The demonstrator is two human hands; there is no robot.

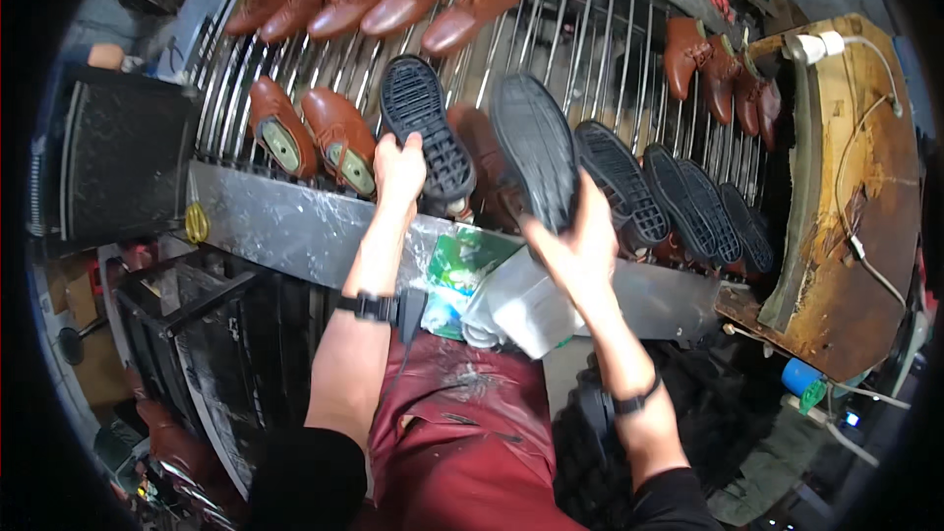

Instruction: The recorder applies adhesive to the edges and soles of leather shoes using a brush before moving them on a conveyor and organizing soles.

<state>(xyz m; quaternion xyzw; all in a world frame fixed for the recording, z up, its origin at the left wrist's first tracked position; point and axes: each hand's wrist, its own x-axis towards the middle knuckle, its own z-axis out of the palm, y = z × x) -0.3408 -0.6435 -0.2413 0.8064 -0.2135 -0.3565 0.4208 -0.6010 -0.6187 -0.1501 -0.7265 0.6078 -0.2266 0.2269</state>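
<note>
My left hand (399,173) is closed on the near left edge of a black shoe sole (421,113), its gridded inner face turned up. Closed around the heel end of another black sole (534,138) is my right hand (582,248); this one is tilted over the rack and shows a smoother, ribbed face, slightly blurred. Between the two soles a brown leather shoe (477,143) is partly hidden. Just right of my right hand lies a gridded black sole (621,177) on the rack, with several similar soles (683,202) beyond it.
Brown lace-up shoes (344,5) stand in a row on the metal-bar rack (551,20); others (723,69) are at far right. A metal ledge (285,221) runs along the front, with yellow-handled scissors (197,223) at its left. A worn wooden panel (851,197) borders the right side.
</note>
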